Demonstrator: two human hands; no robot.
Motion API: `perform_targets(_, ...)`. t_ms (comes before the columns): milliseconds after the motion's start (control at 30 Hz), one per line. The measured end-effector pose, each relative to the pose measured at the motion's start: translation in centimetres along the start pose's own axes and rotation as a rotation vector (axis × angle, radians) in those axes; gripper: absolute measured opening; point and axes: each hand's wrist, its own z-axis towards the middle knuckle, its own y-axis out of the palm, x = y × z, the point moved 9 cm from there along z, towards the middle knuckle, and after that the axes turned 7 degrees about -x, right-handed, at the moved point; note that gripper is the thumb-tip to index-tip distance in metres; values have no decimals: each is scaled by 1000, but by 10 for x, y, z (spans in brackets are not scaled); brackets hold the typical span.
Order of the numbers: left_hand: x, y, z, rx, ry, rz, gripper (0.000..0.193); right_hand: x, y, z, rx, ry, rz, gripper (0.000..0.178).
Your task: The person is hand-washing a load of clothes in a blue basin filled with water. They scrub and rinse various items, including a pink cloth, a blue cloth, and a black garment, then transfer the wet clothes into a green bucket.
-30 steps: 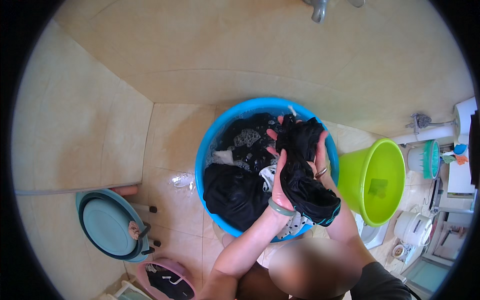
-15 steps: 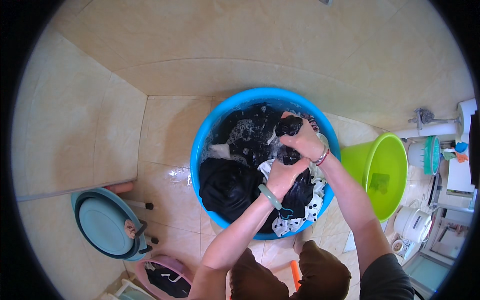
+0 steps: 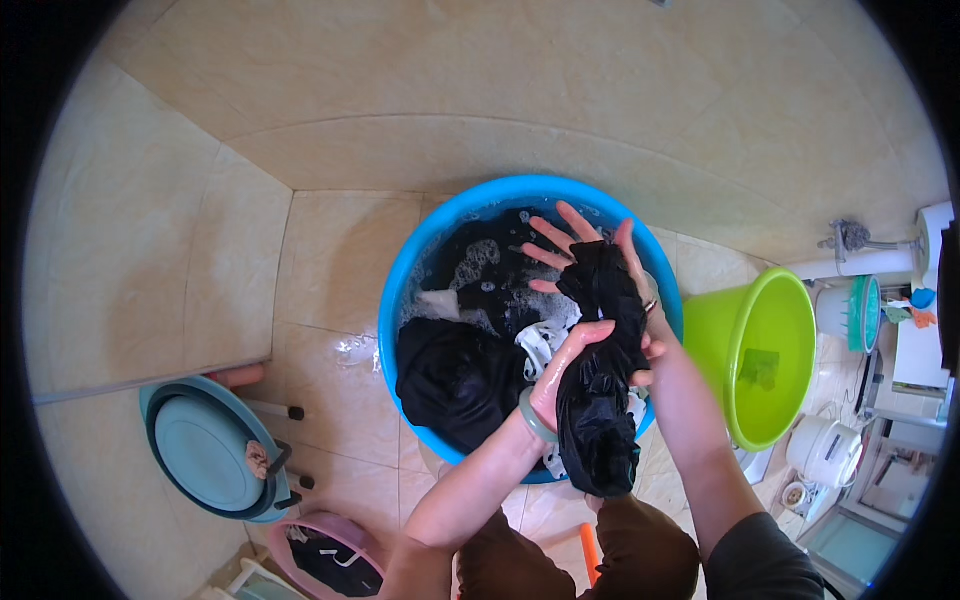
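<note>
The black cloth looks wet, shiny and wrinkled, above the near right edge of the tub. The left hand clamps it with curled fingers; the right hand, fingers spread apart, bears it.

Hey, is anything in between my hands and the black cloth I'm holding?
Nothing visible: your left hand wraps directly around the black cloth, and your right hand, fingers spread, lies against its far end.

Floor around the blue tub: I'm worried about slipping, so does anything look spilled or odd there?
A glossy patch stands out on the floor tiles, just left of the blue tub. It shines brighter than the tile around it, so it may be splashed water, but I can't rule out glare.
</note>
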Motion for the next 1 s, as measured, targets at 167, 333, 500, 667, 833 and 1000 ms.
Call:
perform_targets(167, 6, 33, -1, -26, 118, -149, 46, -1, 70, -7, -309, -296, 265, 66)
perform_targets(333, 13, 27, -7, -91, 27, 12, 41, -25, 54, -13, -12, -109, -70, 56)
perform_targets(500, 42, -4, -21, 399, 101, 530, 33, -34, 50, -4, 204, 44, -490, 50)
perform_targets(667, 70, -5, -23, 520, 371, 992, 28, -24, 44, 4, 260, 108, -542, 32)
perform_targets(833, 79, -14, -25, 622, 402, 1347, 33, -21, 33, -1, 465, 155, -704, 39)
perform_targets(1000, 83, -30, -21, 720, 477, 1416, 38, -18, 12, -4, 513, 73, -803, 39)
